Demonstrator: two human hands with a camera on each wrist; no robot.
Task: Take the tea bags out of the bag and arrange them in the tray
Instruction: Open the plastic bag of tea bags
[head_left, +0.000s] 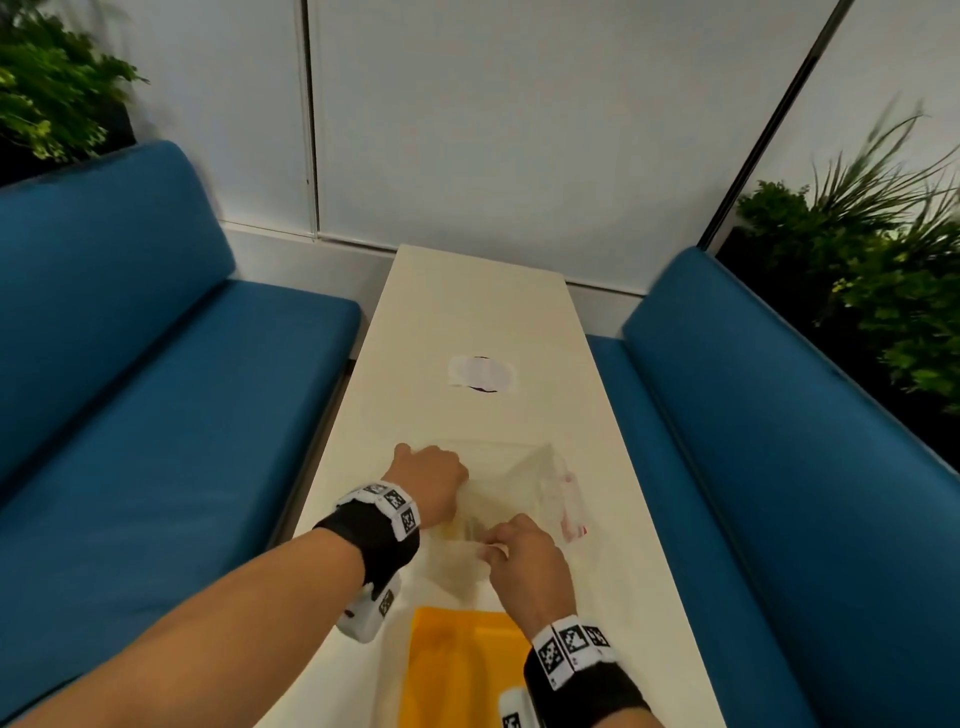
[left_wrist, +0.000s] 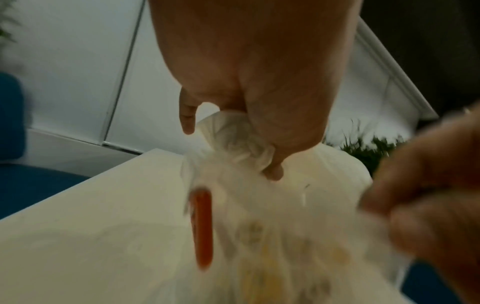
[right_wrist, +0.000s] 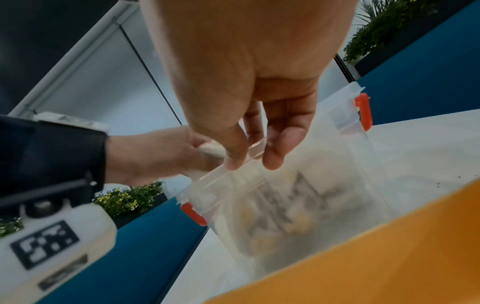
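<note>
A clear plastic zip bag (head_left: 524, 483) with red ends (right_wrist: 363, 111) lies on the white table, blurred. Several tea bags (right_wrist: 280, 222) show through it as pale and yellowish shapes. My left hand (head_left: 431, 478) grips a bunched fold of the bag (left_wrist: 244, 142) at its far left side. My right hand (head_left: 519, 551) pinches the bag's clear zip strip (right_wrist: 233, 170) between thumb and fingers at the near edge. The orange tray (head_left: 457, 665) sits just in front of the bag, under my right wrist, and holds nothing that I can see.
The narrow white table (head_left: 467, 312) runs away from me toward a white wall. A white patch (head_left: 482, 374) lies on it farther out. Blue sofas stand at left (head_left: 130, 364) and right (head_left: 779, 415), with green plants (head_left: 883, 270) behind them.
</note>
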